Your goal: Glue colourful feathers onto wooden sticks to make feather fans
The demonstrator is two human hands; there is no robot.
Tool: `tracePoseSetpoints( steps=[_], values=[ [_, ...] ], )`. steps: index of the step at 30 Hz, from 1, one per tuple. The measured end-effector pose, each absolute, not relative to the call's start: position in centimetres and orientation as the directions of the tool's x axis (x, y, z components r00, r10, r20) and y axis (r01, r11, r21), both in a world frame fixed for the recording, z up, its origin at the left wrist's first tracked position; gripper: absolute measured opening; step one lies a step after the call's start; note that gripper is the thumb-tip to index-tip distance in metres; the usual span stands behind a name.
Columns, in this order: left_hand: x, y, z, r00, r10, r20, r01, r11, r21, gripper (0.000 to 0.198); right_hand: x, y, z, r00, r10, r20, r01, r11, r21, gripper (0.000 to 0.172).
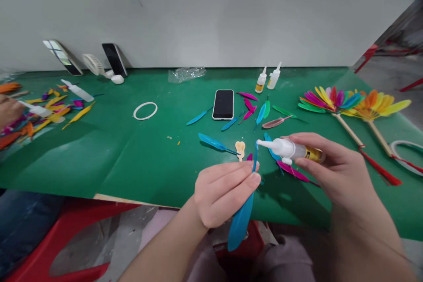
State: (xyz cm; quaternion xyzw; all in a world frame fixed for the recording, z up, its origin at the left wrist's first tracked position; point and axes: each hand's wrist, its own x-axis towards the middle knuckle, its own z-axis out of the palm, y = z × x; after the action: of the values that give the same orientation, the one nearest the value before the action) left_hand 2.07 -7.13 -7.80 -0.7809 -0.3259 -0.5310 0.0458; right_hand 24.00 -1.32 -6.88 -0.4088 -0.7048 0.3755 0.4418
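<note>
Between thumb and fingers, my left hand (228, 189) pinches a blue feather (243, 220) by its shaft, quill end up and vane hanging past the table edge. My right hand (340, 163) grips a small glue bottle (299, 149) lying sideways, its white nozzle touching or almost touching the quill tip. Just beyond my left hand a small pale wooden piece (240, 150) lies on the table, and the quill of another blue feather (213, 142) rests on it. Under and beside the bottle are a magenta feather (292, 171) and a blue one, partly covered.
A phone (223, 105) lies amid loose feathers on the green table (132, 154). Two glue bottles (261, 80) stand behind. Feather fans (346, 128) with red tassels lie right, a white ring (145, 111) left. At far left another person's hand (9, 112) is among feathers.
</note>
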Motion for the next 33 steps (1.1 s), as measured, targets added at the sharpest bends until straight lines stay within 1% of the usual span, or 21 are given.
tracePoseSetpoints(
  steps=[5,12,18,23,27,33],
  values=[
    [2.1,-7.2,-7.7,0.225,0.476,0.850,0.569,-0.772,0.283,0.015,23.9,-1.3,-7.2,-0.284,0.898,0.336,0.197,0.398,-0.896,0.034],
    [2.1,-7.3,-7.6,0.233,0.488,0.841,0.589,-0.759,0.277,0.015,23.8,-1.4,-7.1,-0.300,0.897,0.324,0.163,0.383,-0.909,0.034],
    [2.1,-7.2,-7.6,0.239,0.482,0.843,0.582,-0.766,0.273,0.014,23.7,-1.4,-7.0,-0.266,0.881,0.391,0.193,0.446,-0.874,0.031],
    [2.1,-7.2,-7.5,0.257,0.486,0.836,0.579,-0.769,0.269,0.013,23.8,-1.5,-7.0,-0.242,0.877,0.415,0.217,0.466,-0.858,0.029],
    [2.1,-7.4,-7.7,0.219,0.489,0.844,0.618,-0.739,0.268,0.018,23.9,-1.6,-6.9,-0.225,0.881,0.417,0.270,0.467,-0.842,0.028],
    [2.3,-8.4,-7.2,0.180,0.602,0.778,0.634,-0.675,0.376,0.024,23.5,-1.9,-6.5,-0.204,0.846,0.492,0.272,0.532,-0.802,0.027]
  ],
)
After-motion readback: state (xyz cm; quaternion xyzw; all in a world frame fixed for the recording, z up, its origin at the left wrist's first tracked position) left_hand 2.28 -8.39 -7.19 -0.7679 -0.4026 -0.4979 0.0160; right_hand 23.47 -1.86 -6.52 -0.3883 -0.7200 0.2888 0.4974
